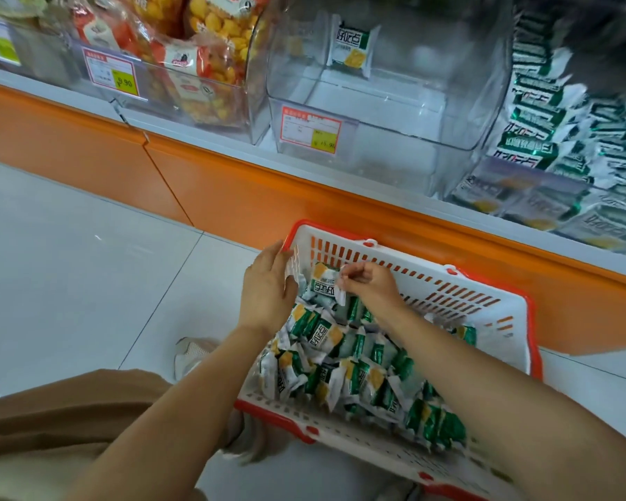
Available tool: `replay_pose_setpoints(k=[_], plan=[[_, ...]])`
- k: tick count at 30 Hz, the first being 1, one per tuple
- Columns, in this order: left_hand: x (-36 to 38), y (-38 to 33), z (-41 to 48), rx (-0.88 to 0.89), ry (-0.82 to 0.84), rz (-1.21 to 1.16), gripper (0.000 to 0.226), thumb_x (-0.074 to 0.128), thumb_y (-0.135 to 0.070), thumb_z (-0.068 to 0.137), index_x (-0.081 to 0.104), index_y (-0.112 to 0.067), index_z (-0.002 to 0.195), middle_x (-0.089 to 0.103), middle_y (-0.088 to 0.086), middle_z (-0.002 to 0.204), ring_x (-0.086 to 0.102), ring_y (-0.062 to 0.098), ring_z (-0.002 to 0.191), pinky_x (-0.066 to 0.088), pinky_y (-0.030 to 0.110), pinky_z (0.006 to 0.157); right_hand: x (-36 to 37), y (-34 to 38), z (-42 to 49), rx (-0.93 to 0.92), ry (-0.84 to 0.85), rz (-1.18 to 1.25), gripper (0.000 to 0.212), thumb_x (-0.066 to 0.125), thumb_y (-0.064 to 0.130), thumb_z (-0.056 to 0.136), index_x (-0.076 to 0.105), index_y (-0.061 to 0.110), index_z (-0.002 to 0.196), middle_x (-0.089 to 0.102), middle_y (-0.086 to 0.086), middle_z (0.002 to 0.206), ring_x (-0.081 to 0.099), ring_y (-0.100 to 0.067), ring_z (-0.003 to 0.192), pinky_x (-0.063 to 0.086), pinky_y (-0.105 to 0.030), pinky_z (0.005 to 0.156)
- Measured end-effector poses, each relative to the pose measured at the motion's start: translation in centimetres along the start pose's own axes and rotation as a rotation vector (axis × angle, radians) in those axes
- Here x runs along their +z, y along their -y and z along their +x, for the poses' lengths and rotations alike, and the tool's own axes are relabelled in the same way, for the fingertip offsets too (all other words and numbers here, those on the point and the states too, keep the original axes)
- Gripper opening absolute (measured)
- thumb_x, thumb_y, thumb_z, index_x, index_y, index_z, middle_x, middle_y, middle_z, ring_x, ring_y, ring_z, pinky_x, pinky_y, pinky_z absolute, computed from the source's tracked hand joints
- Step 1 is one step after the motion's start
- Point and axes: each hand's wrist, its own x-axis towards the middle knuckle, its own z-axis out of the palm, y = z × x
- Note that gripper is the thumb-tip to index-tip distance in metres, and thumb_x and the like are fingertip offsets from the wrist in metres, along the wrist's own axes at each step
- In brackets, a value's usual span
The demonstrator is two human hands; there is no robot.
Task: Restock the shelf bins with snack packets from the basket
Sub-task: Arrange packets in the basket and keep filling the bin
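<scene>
At basket's far-left corner: one packet (pixel 324 282) sits just above the pile (pixel 358 367). Right hand (pixel 371 283) pinches it by the crimped end, thumb and fingertips only. Left hand (pixel 268 287) is at the same corner, fingers down over the rim; can't tell if it's holding packs or just steadying. Basket (pixel 467 305) is on the floor (pixel 69 265), just beside the shelf base (pixel 268 197), with plenty of stock left in it.

Target, I'd judge: middle bin (pixel 394 103). It's clear and near empty, with a lone pack (pixel 351 45) of the same kind at the back. Right bin (pixel 557 103) is already stuffed with the same green packs. Left bin (pixel 203 48) holds a different orange snack, so skip it.

Doing it well:
- One at a time by the seal is slow, and a seal pinch can slip.
- Better to scoop a handful with both hands and lift it over the bin's front lip, above the price tag (pixel 311 130).
- Fill the back first, labels facing out.
- Keep the basket close under the bin so dropped packs land back in it.
</scene>
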Motion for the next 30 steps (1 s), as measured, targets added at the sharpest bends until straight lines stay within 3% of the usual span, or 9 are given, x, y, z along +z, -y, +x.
replay_pose_setpoints(k=[5,8,12,20,22,24,26,28,30], plan=[[-1.0,-5.0,0.1,-0.228,0.156,-0.455,0.042,0.054,-0.037,0.099,0.052,-0.015,0.134,0.061,0.003,0.124,0.058,0.021,0.112,0.044,0.030,0.090,-2.8,2.7,-2.7,-0.123,0.039,0.095,0.024,0.071,-0.007,0.081,0.056,0.011,0.087,0.064,-0.003,0.086,0.064,-0.016,0.084,0.056,-0.026,0.078],[-1.5,-7.2,0.3,-0.334,0.295,-0.637,0.062,0.062,-0.065,0.083,0.061,-0.015,0.121,0.068,0.006,0.117,0.064,0.022,0.106,0.050,0.046,0.097,-4.3,4.2,-4.1,-0.174,0.009,0.156,0.031,0.070,-0.006,0.082,0.053,0.017,0.094,0.065,-0.002,0.093,0.065,-0.019,0.092,0.056,-0.026,0.080],[-2.6,-10.0,0.4,-0.280,0.267,-0.839,0.006,0.065,-0.023,0.094,0.066,-0.017,0.094,0.073,0.002,0.087,0.068,0.020,0.083,0.052,0.042,0.084,-6.1,5.4,-5.8,-0.173,-0.009,0.118,0.047,0.071,0.001,0.084,0.050,0.030,0.116,0.062,0.000,0.109,0.063,-0.027,0.105,0.057,-0.036,0.085],[-4.8,-13.4,0.1,-0.073,0.390,-0.682,0.033,0.075,-0.019,0.087,0.062,-0.010,0.116,0.066,0.010,0.072,0.059,0.014,0.066,0.048,0.031,0.066,-9.0,7.5,-9.3,-0.345,0.099,-0.181,0.043,0.064,0.024,0.093,0.054,0.027,0.135,0.057,0.004,0.125,0.053,-0.005,0.110,0.041,-0.015,0.089],[-4.9,-14.4,-0.3,-0.087,0.344,-0.741,0.039,0.074,-0.016,0.086,0.057,-0.012,0.120,0.051,-0.004,0.064,0.050,0.006,0.058,0.041,0.017,0.057,-9.5,7.7,-9.9,-0.383,0.056,-0.169,0.038,0.062,0.021,0.095,0.057,0.025,0.133,0.058,-0.001,0.114,0.053,-0.007,0.104,0.042,-0.015,0.088],[-5.2,-15.2,-0.6,-0.104,0.332,-0.800,0.043,0.076,-0.016,0.084,0.055,-0.014,0.122,0.061,-0.006,0.075,0.060,0.013,0.071,0.048,0.017,0.065,-9.9,8.1,-10.6,-0.383,-0.002,-0.042,0.033,0.060,0.017,0.096,0.058,0.021,0.128,0.058,-0.002,0.098,0.058,-0.011,0.094,0.049,-0.017,0.080],[-5.6,-15.9,-0.9,-0.063,0.350,-0.805,0.036,0.076,-0.016,0.085,0.060,-0.011,0.117,0.072,-0.005,0.082,0.066,0.024,0.082,0.052,0.029,0.076,-10.4,8.5,-11.0,-0.326,-0.036,0.130,0.026,0.061,0.015,0.095,0.056,0.020,0.120,0.064,-0.005,0.105,0.065,-0.019,0.099,0.056,-0.025,0.081],[-5.9,-16.6,-0.8,-0.028,0.318,-0.823,0.018,0.072,-0.012,0.088,0.066,-0.009,0.105,0.072,-0.006,0.072,0.066,0.015,0.073,0.050,0.026,0.069,-10.9,8.9,-11.5,-0.294,-0.061,0.190,0.022,0.063,0.016,0.093,0.054,0.020,0.113,0.063,-0.012,0.117,0.066,-0.025,0.104,0.058,-0.035,0.086],[-6.3,-17.4,-0.6,-0.005,0.259,-0.838,0.004,0.069,-0.010,0.090,0.068,-0.008,0.093,0.065,-0.008,0.060,0.059,0.007,0.059,0.044,0.021,0.060,-11.6,9.5,-12.2,-0.296,-0.079,0.139,0.024,0.064,0.018,0.092,0.053,0.019,0.114,0.061,-0.011,0.121,0.064,-0.021,0.103,0.056,-0.029,0.082]])
